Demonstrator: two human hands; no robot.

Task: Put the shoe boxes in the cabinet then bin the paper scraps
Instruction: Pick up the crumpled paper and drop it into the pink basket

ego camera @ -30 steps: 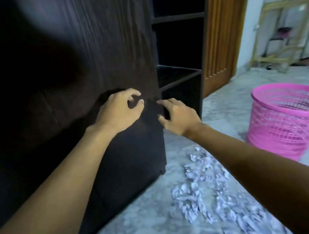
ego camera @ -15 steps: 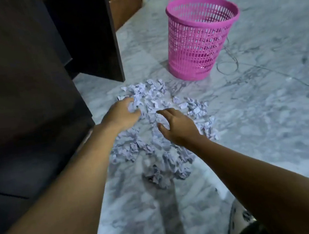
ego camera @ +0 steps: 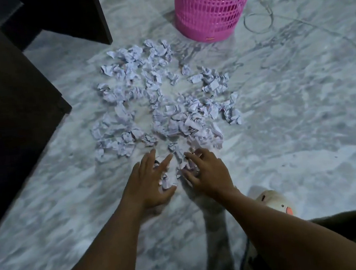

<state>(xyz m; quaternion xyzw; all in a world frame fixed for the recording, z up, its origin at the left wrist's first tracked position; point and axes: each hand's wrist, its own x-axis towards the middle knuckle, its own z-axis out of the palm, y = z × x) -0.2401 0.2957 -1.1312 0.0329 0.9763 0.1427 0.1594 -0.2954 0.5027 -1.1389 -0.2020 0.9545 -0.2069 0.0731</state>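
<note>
As left hand, right hand touch paper scraps, cabinet corner near.

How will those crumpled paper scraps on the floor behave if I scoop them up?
The paper scraps look light and loosely crumpled, so they'd probably compress easily. Being many separate bits, some will likely slip out between the left hand and right hand.

One pink bin is standing far right, one dark cabinet left, and dozens of paper scraps are lying between
</note>
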